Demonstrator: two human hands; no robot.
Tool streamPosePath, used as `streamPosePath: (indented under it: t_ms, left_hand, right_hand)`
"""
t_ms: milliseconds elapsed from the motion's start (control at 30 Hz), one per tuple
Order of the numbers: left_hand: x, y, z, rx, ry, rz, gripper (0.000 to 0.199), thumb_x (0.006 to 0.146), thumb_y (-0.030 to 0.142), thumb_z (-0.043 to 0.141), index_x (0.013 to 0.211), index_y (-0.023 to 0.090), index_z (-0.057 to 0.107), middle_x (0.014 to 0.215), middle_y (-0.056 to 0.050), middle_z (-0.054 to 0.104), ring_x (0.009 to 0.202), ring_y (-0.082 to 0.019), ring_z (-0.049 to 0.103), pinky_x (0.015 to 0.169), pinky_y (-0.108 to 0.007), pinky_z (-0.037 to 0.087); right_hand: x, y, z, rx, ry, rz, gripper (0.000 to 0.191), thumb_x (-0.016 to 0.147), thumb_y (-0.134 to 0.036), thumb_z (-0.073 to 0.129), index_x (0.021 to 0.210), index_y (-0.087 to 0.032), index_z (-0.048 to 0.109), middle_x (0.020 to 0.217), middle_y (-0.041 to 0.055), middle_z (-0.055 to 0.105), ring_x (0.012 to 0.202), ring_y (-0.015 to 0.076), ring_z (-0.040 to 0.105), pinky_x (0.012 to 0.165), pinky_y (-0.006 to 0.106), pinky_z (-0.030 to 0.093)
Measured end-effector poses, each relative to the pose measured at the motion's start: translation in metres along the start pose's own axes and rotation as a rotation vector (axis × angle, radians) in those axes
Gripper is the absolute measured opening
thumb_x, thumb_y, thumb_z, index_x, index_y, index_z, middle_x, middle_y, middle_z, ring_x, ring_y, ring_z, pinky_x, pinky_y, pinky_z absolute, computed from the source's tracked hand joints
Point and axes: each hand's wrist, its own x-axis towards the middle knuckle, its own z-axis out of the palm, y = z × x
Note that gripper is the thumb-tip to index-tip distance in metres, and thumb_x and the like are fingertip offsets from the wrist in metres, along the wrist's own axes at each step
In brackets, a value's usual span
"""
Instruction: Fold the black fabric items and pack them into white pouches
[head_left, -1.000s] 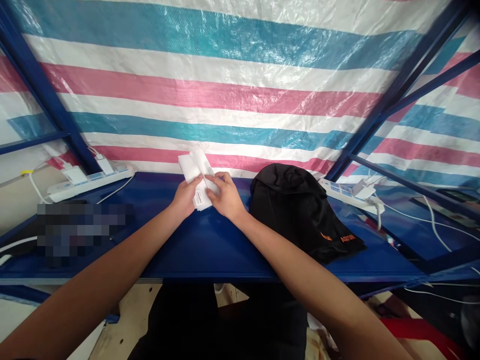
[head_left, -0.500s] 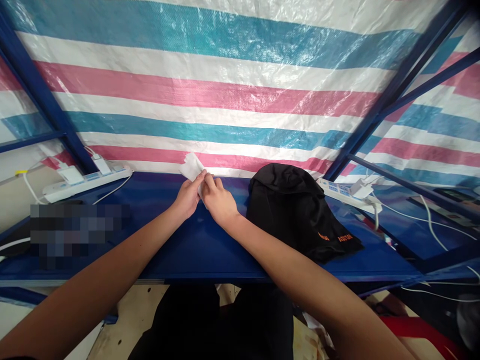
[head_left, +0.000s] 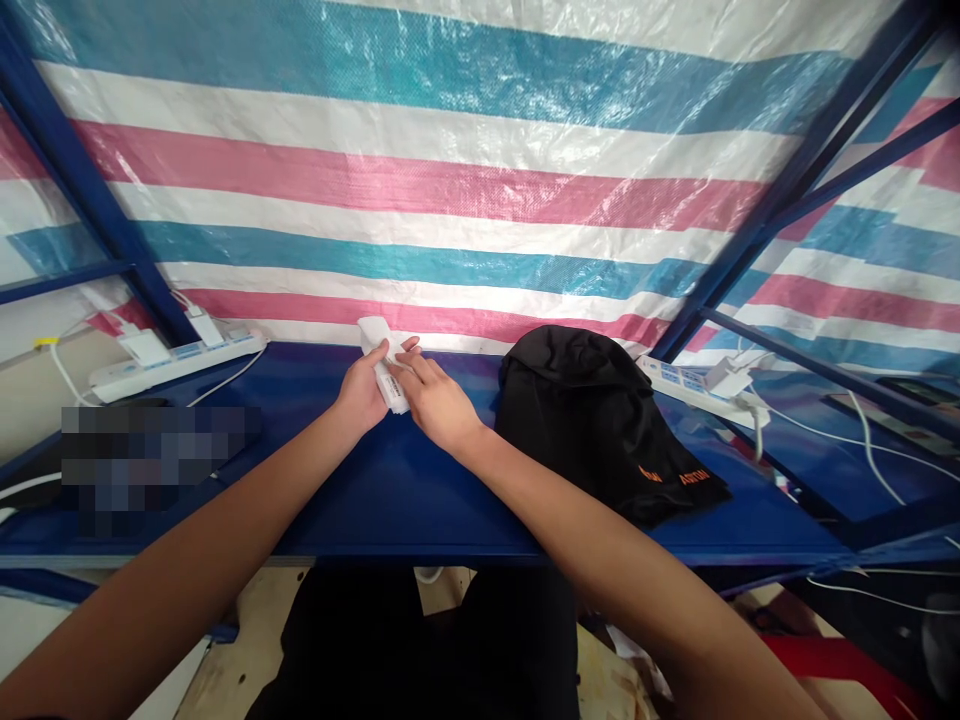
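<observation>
A narrow, folded white strip with small dark print near its lower end is held a little above the blue desk. It looks soft and thin; its material is hard to tell. My left hand is closed around its left side, thumb on top. From the right, my right hand presses bent fingers across its middle, covering part of it. The loose upper end of the strip points away from me. A black cloth garment with orange lettering lies to the right of my right hand.
Power strips with chargers stand at the left and right, with white cables around them. A blurred patch hides things at the left. Blue metal posts flank the desk, and a striped plastic sheet hangs behind it.
My fingers have shifted on the white strip, and its printed lower end now shows between my hands. My right fingers are stretched out more than before. The garment has stayed in place.
</observation>
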Motion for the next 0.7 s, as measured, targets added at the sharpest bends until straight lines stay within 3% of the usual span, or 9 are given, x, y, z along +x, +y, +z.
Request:
streamPosePath:
  t_ms: [133,333,433,600,700]
  left_hand:
    - [0.002,0.009,-0.003,-0.093,-0.008,0.032,0.04,0.099,0.032,0.063,0.132,0.012,0.074,0.123,-0.015,0.081,0.118,-0.027,0.078,0.107,-0.037,0.062]
    - [0.007,0.016,-0.011,-0.12,0.026,0.161,0.056,0.086,0.028,0.056,0.135,0.008,0.073,0.115,-0.017,0.082,0.115,-0.035,0.078,0.1,-0.046,0.066]
    - [0.012,0.017,-0.01,-0.118,0.09,0.179,0.051,0.085,0.018,0.061,0.134,0.012,0.074,0.106,-0.012,0.082,0.104,-0.029,0.08,0.096,-0.039,0.067]
    - [0.015,0.014,-0.003,-0.215,0.202,0.245,0.048,0.088,0.0,0.062,0.131,0.017,0.073,0.096,-0.005,0.08,0.086,-0.016,0.079,0.09,-0.025,0.065]
    - [0.012,0.014,-0.001,-0.306,0.256,0.217,0.035,0.096,0.007,0.057,0.125,0.013,0.074,0.091,-0.007,0.078,0.082,-0.016,0.079,0.085,-0.025,0.066]
  right_hand:
    - [-0.001,0.002,0.003,0.064,0.042,-0.038,0.06,0.104,-0.003,0.05,0.16,-0.022,0.059,0.166,0.0127,0.056,0.147,0.0307,0.059,0.121,0.05,0.057]
    - [-0.002,-0.001,0.003,0.258,0.18,-0.001,0.053,0.109,-0.01,0.047,0.157,-0.027,0.064,0.161,0.0103,0.062,0.144,0.0248,0.066,0.118,0.043,0.06]
    - [-0.002,-0.001,0.004,0.277,0.208,0.023,0.052,0.11,-0.012,0.046,0.157,-0.027,0.065,0.16,0.0094,0.063,0.142,0.0243,0.067,0.117,0.043,0.06]
    - [0.0,-0.005,0.003,0.094,0.085,-0.024,0.053,0.11,-0.01,0.048,0.159,-0.023,0.061,0.168,0.0115,0.056,0.142,0.0281,0.067,0.116,0.044,0.062]
    - [0.002,-0.012,0.003,-0.108,-0.048,-0.053,0.055,0.109,-0.006,0.043,0.161,-0.017,0.056,0.173,0.0167,0.049,0.136,0.0318,0.069,0.106,0.047,0.067]
